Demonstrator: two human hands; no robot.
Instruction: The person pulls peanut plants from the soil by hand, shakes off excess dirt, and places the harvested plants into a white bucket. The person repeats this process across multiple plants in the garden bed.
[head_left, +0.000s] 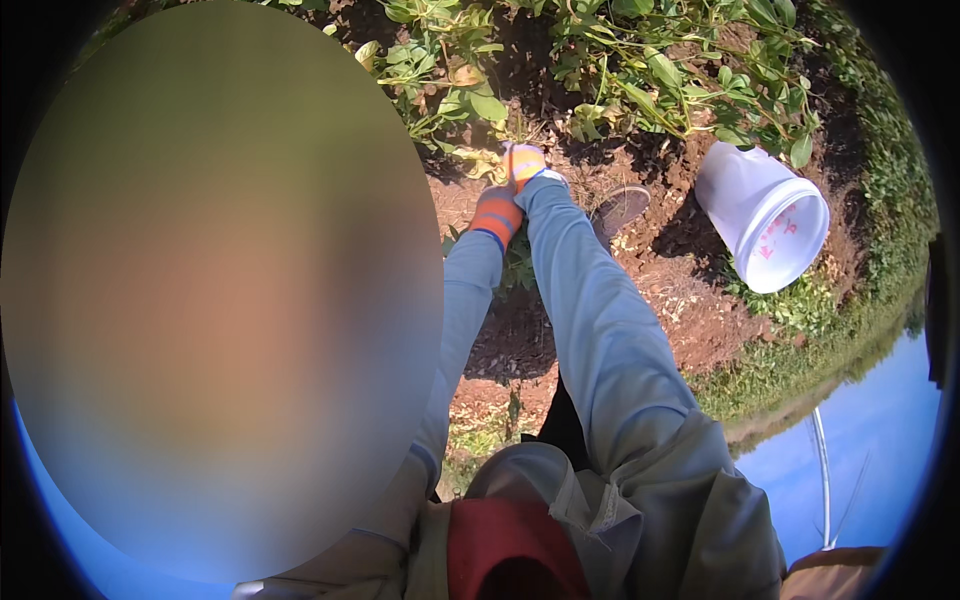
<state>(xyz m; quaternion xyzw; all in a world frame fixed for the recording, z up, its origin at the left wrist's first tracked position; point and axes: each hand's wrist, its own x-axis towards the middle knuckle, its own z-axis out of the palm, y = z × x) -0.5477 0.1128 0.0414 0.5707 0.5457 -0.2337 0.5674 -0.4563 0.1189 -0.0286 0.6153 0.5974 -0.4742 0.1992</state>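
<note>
My left hand (496, 214), in an orange knit glove with a grey band, is just behind my right hand (524, 163), and the two touch or overlap. A yellow-orange and pale glove covers my right hand. Both reach low to the base of leafy green plants (480, 97), beside yellowed leaves (480, 163). The fingers look curled, but they are turned away and small, so what they grip is hidden. A thin dark line runs along the right glove; I cannot tell what it is.
A white plastic bucket (724, 184) with red writing inside lies tilted on the reddish soil (675, 300) at the right. A shoe (624, 206) is right of my hands. More foliage (660, 75) spreads ahead. A large blurred oval hides the left side.
</note>
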